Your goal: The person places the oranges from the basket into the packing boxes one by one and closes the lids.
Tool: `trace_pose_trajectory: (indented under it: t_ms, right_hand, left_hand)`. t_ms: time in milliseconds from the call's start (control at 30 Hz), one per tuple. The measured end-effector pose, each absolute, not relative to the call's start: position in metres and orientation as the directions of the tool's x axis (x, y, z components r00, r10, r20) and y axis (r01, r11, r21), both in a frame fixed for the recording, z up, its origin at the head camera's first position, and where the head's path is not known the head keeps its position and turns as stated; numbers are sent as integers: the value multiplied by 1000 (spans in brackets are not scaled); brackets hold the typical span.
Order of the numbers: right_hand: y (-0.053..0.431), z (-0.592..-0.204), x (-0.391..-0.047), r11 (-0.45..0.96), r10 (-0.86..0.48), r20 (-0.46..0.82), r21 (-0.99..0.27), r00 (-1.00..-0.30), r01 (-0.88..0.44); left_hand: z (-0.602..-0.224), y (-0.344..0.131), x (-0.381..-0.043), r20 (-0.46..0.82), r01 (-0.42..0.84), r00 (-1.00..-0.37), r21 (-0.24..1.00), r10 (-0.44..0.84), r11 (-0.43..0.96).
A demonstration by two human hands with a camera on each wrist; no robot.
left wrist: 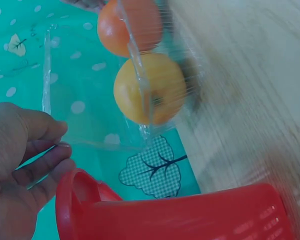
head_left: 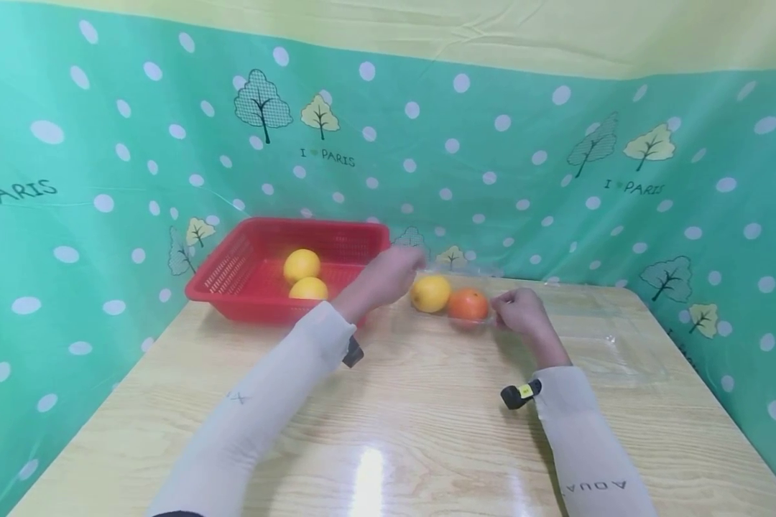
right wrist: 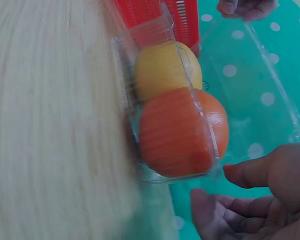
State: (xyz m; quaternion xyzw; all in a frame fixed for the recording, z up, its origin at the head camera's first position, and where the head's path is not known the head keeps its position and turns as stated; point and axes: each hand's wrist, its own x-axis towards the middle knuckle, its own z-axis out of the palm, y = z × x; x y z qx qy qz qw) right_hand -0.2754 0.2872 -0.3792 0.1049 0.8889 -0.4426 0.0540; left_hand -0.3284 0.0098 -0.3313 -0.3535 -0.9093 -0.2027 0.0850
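Rectangular clear-plastic box (right wrist: 196,97) lies lengthwise between the hands: left hand (head_left: 393,276) pinches its raised clear lid (left wrist: 92,90) beside the red plastic basket (head_left: 259,310); right hand (head_left: 524,312), fingers parted, flanks its end; wooden tabletop (head_left: 427,416) spreads nearward.

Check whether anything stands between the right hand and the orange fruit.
Yes: the end wall of the clear container stands between the right hand and the orange fruit inside. Nothing else visible blocks that side.
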Motion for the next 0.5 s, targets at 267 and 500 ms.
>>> trace_pose_trajectory:
  t_ms: [267, 500]
  right_hand:
    - [289, -350, -259, 811, 34, -13, -584, -999, 35]
    - [276, -337, -245, 873, -40, 185, -472, -982, -124]
  left_hand:
    - [-338, 5, -319, 243, 681, -732, 300, 637, 668]
    - [-343, 2, -308, 237, 672, -733, 400, 638, 624]
